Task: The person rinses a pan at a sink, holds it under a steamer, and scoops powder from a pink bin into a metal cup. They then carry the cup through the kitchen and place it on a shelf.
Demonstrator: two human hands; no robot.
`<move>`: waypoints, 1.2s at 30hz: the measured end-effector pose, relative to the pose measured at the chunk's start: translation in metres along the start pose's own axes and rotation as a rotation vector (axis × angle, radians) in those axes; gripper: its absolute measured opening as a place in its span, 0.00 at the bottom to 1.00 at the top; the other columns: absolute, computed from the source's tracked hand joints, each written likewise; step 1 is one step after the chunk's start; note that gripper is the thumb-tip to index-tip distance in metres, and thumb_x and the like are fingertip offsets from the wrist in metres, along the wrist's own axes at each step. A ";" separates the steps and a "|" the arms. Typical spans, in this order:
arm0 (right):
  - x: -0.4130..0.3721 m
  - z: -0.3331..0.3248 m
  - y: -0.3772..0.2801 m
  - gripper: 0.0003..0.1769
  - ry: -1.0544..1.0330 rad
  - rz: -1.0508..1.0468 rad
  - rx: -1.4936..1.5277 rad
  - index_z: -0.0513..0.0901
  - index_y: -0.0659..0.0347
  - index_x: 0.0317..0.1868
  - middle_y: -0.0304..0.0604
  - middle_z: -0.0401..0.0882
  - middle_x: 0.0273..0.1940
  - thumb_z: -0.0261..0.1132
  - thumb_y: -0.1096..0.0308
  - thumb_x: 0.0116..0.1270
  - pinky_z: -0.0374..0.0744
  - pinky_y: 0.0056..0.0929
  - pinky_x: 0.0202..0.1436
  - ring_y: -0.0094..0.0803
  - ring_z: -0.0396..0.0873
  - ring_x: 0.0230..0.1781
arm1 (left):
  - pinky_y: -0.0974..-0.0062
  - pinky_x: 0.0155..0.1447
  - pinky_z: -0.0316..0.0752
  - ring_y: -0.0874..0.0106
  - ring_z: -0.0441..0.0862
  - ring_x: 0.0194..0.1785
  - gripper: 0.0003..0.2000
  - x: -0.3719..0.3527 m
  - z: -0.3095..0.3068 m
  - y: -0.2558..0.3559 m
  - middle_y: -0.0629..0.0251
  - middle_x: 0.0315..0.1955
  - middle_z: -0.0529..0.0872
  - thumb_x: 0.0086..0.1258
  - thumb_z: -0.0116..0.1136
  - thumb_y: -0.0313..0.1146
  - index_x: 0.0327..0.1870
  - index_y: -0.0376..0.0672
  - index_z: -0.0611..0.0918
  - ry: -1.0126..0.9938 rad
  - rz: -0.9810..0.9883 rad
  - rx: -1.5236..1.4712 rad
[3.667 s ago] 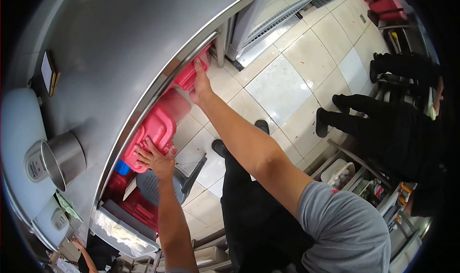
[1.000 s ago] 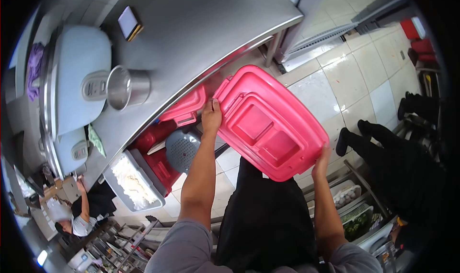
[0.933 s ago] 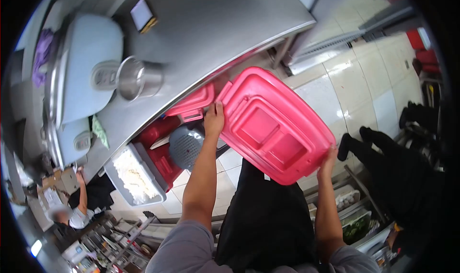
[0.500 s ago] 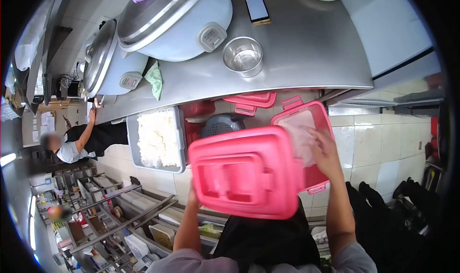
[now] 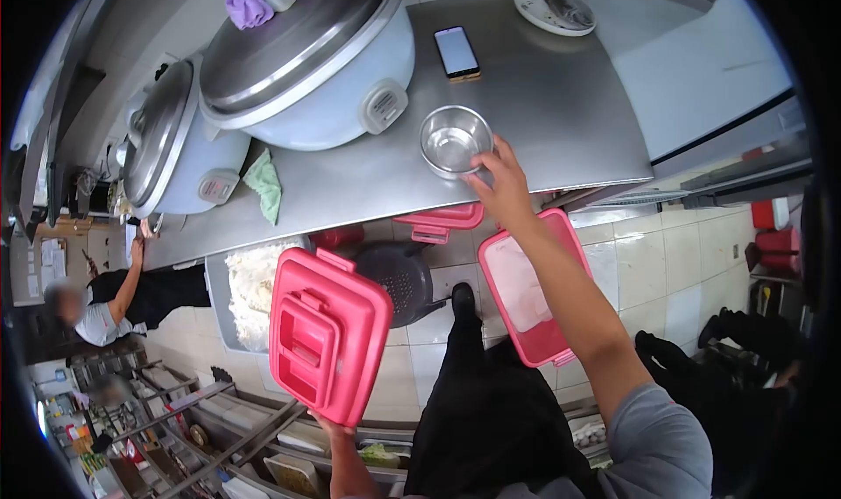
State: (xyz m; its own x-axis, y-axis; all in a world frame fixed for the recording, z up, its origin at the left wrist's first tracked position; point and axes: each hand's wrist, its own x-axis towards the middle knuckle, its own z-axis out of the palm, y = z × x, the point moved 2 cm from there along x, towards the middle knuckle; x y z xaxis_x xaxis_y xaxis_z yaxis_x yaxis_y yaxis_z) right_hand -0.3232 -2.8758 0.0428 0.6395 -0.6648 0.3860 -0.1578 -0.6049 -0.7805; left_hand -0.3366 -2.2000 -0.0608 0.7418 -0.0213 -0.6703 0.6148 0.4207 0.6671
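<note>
The pink plastic lid (image 5: 363, 306) hangs tilted at the left of my body, and my left hand (image 5: 333, 427) grips it by its lower edge. My right hand (image 5: 498, 182) reaches over the steel counter. Its fingers and thumb close on the near right side of a round metal bowl (image 5: 451, 140) standing there. Below my right forearm sits an uncovered pink bin (image 5: 547, 352), partly hidden by the arm. Pale white, powdery or grainy contents (image 5: 512, 284) fill part of the bin.
Two big rice cookers (image 5: 307, 118) stand on the counter (image 5: 350, 173) with a green cloth (image 5: 263, 185), a phone (image 5: 456, 51) and a plate (image 5: 554, 10). Below are a tub of white food (image 5: 250, 302) and a dark stool (image 5: 394, 280). Another person (image 5: 131, 293) stands far left.
My right hand has left the pink bin and reached up to the metal bowl on the counter. My left hand has swung the lid left and down, uncovering more of the bin.
</note>
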 end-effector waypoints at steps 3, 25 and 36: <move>-0.023 -0.044 -0.011 0.14 0.066 0.045 0.091 0.81 0.60 0.43 0.57 0.69 0.68 0.75 0.74 0.57 0.77 0.41 0.61 0.53 0.77 0.61 | 0.46 0.71 0.73 0.54 0.73 0.70 0.42 -0.009 0.051 0.007 0.57 0.71 0.72 0.72 0.34 0.73 0.76 0.48 0.64 -0.175 -0.061 -0.003; -0.427 -0.249 0.063 0.12 0.772 0.850 0.008 0.79 0.65 0.42 0.53 0.64 0.69 0.71 0.82 0.60 0.80 0.35 0.65 0.42 0.72 0.68 | 0.49 0.75 0.68 0.56 0.69 0.74 0.32 -0.038 0.510 -0.165 0.56 0.73 0.67 0.81 0.38 0.58 0.77 0.44 0.62 -0.498 -0.030 0.383; -0.517 -0.247 0.099 0.14 0.930 0.954 0.041 0.78 0.63 0.44 0.53 0.63 0.70 0.71 0.82 0.59 0.77 0.37 0.66 0.41 0.71 0.69 | 0.72 0.41 0.79 0.70 0.84 0.38 0.21 0.015 0.364 -0.259 0.68 0.37 0.86 0.80 0.46 0.48 0.56 0.40 0.80 -0.718 -0.309 1.022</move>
State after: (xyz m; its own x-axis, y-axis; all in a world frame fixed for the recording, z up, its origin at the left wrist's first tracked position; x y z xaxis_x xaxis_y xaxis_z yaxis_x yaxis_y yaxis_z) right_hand -0.8552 -2.7006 -0.1122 -0.4590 -0.8775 -0.1390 -0.2204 0.2641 -0.9390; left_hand -0.3873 -2.6398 -0.1253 0.3135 -0.6082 -0.7292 0.4743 -0.5650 0.6751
